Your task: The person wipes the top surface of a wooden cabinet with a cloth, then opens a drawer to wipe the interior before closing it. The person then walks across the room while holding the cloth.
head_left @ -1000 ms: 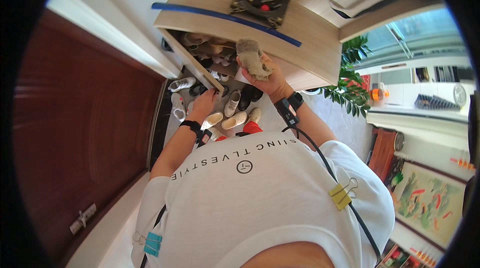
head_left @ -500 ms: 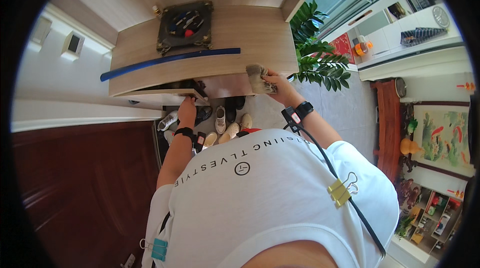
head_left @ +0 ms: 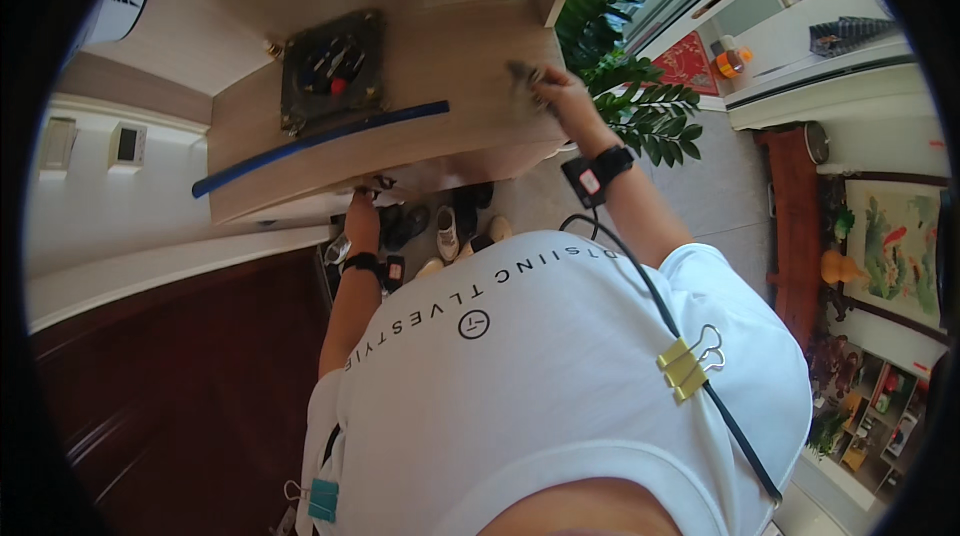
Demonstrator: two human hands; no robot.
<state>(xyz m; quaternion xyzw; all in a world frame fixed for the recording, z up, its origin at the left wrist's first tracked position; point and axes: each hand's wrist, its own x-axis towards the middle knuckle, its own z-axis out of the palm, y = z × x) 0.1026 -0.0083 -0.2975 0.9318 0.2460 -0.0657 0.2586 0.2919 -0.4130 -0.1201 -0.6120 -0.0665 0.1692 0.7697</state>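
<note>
While your right hand (head_left: 566,99) grips the blurred grey cloth (head_left: 521,82) over the right end of the cabinet top (head_left: 440,51), your left hand (head_left: 363,214) is down at the cabinet front (head_left: 455,169), its grip too hidden to call. Leftward, a blue strip (head_left: 320,146) lies near the front edge, a dark tray (head_left: 302,86) behind it; a leafy plant (head_left: 660,113) crowds the right, shoes (head_left: 447,236) sit below, and dark lettering (head_left: 485,292) crosses your white shirt (head_left: 570,376).

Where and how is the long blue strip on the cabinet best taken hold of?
Probably at its middle, from the front and above: the blue strip is long and narrow, its upper side is uncovered, and the dark tray stands behind it.
</note>
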